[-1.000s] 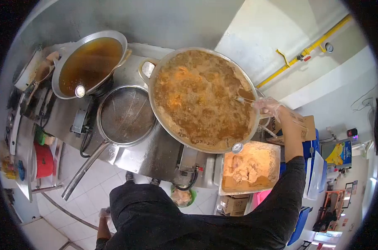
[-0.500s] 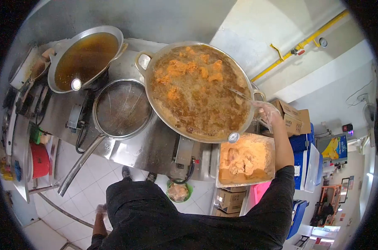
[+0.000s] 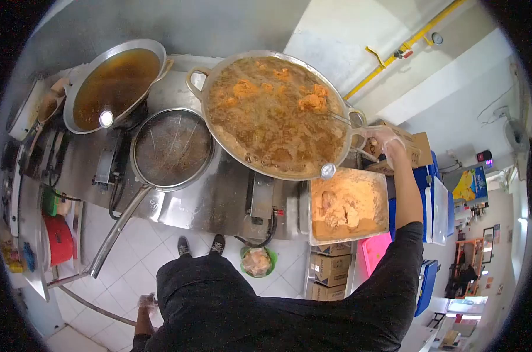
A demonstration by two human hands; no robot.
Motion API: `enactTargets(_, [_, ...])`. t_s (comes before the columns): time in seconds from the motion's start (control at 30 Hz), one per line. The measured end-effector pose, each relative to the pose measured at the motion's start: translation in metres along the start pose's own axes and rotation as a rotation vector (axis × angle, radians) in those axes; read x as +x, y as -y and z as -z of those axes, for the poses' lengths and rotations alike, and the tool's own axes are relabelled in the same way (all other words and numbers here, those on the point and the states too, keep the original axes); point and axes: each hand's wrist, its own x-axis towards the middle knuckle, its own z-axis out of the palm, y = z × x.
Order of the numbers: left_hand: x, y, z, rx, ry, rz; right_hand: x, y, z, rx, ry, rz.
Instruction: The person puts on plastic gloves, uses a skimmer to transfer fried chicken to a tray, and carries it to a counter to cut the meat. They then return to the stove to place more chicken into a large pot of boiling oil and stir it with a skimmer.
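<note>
My right hand (image 3: 388,141), in a clear plastic glove, is closed around metal tongs (image 3: 340,119) at the right rim of a large wok (image 3: 248,157). The tongs' tips reach to a clump of orange-brown fried pieces (image 3: 314,101), which look like battered chicken, in the bubbling oil. More pieces (image 3: 244,89) float toward the far side. Low beside my body, my left hand (image 3: 147,301), also gloved, hangs away from the stove; its fingers are too small and blurred to make out.
A long-handled strainer (image 3: 172,149) lies left of the wok, with a second pan of dark oil (image 3: 122,82) behind it. A tray of orange flour (image 3: 348,229) stands at right. On the floor sits a green basin (image 3: 270,267); cardboard boxes (image 3: 330,268) are stacked below the tray.
The tongs have moved toward the far right of the wok and are now at a clump there. Pieces in the oil have shifted, and the whole view has moved slightly.
</note>
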Motion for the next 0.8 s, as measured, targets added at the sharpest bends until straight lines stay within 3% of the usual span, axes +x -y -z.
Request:
enactTargets(0.07, [-0.004, -0.007, 0.005, -0.128, 0.0, 0.003, 0.005, -0.003, 0.001, -0.11, -0.035, 0.123])
enactTargets(0.13, [-0.006, -0.008, 0.012, -0.14, 0.027, -0.058, 0.009, 0.007, 0.007, -0.34, -0.082, 0.103])
enactTargets(0.27, [0.001, 0.004, 0.034, 0.017, 0.139, -0.353, -0.062, 0.056, -0.013, -0.615, -0.259, 0.17])
enactTargets(0.37, [0.031, 0.038, 0.025, -0.206, 0.237, -0.314, -0.101, 0.08, -0.046, -0.922, -0.411, 0.264])
enactTargets(0.43, [0.047, 0.052, 0.02, -0.851, 0.256, 0.081, -0.124, 0.092, -0.069, -1.092, -0.449, 0.298])
enactTargets(0.5, [0.06, 0.058, 0.016, -1.036, 0.244, 0.319, -0.142, 0.102, -0.088, -1.218, -0.431, 0.274])
enactTargets(0.6, [0.077, 0.061, 0.014, -0.714, 0.209, 0.347, -0.16, 0.099, -0.101, -1.296, -0.465, 0.318])
enactTargets(0.73, [0.095, 0.071, 0.019, -0.69, 0.259, 0.154, -0.188, 0.105, -0.092, -1.36, -0.625, 0.274])
enactTargets(0.8, [0.103, 0.074, 0.02, -0.694, 0.276, 0.086, -0.226, 0.134, -0.079, -1.192, -0.696, 0.242])
